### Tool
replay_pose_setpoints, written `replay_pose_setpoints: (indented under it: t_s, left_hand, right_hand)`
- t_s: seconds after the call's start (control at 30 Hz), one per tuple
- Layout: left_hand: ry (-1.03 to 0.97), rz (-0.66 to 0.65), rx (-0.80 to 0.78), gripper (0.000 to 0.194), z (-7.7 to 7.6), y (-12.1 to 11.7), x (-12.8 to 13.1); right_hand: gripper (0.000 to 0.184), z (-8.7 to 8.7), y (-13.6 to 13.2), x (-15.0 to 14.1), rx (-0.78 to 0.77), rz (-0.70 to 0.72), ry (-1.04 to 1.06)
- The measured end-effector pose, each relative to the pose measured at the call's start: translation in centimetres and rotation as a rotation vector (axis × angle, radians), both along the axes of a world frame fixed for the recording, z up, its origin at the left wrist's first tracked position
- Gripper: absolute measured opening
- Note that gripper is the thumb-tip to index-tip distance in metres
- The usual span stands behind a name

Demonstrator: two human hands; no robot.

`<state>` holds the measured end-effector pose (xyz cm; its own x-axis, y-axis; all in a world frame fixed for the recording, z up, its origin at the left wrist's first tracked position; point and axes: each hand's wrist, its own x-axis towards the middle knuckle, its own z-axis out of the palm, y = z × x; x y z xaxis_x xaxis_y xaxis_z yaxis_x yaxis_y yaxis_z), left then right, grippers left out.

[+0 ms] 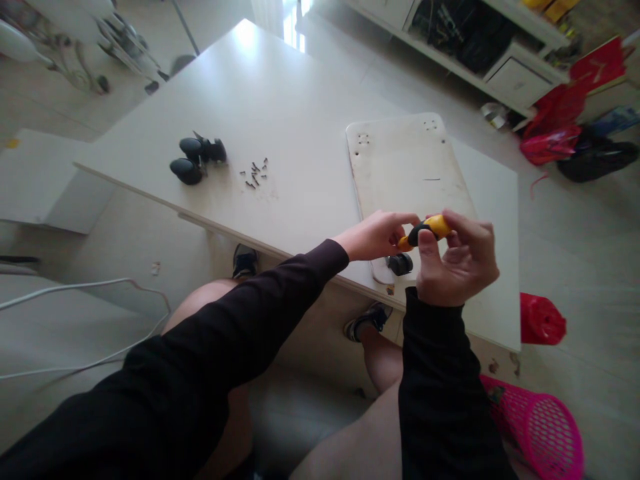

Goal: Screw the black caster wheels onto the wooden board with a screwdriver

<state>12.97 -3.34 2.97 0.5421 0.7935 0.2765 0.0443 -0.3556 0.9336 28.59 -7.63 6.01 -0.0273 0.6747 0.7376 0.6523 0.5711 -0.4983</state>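
My right hand (pixel 463 260) is closed around the yellow and black handle of a screwdriver (pixel 425 230), held above the near corner of a cream board (pixel 405 167) lying on the white table (pixel 280 113). My left hand (pixel 377 235) pinches the lower end of the screwdriver, just above a black caster wheel (pixel 400 264) that sits at the board's near corner. Further left on the table lie three loose black caster wheels (pixel 193 159) and several small dark screws (pixel 254 175).
A pink mesh basket (pixel 545 427) stands on the floor at lower right, with a red bag (pixel 541 320) beside the table edge. White shelving (pixel 500 53) and red bags (pixel 555 127) lie beyond the table. A white cable (pixel 75 287) runs over the floor at left.
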Motion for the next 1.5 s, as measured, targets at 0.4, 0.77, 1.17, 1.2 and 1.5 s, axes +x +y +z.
replay_pose_setpoints:
  t_s: [0.4,0.77,1.17,1.2,1.5]
  left_hand:
    - [0.040,0.021,0.000,0.024,0.2,0.0,0.0]
    - [0.027,0.037,0.025,0.026,-0.2,-0.1,0.2]
    - [-0.018,-0.007,0.018,0.021,-0.1,-0.3,0.0]
    - [-0.016,-0.001,0.023,0.018,-0.1,-0.3,0.0]
    - [0.006,0.035,0.046,0.021,-0.1,-0.2,0.0]
  right_hand:
    - [0.034,0.5,-0.1,-0.9,0.071,0.085,0.102]
    - [0.031,0.7,-0.2,-1.2,0.054,0.105,0.179]
    - [0.045,1.0,-0.1,-0.6,0.069,-0.106,0.108]
    - [0.043,0.9,-0.1,-0.6,0.056,-0.086,0.107]
    - [0.040,0.2,-0.5,-0.5,-0.003,0.060,0.113]
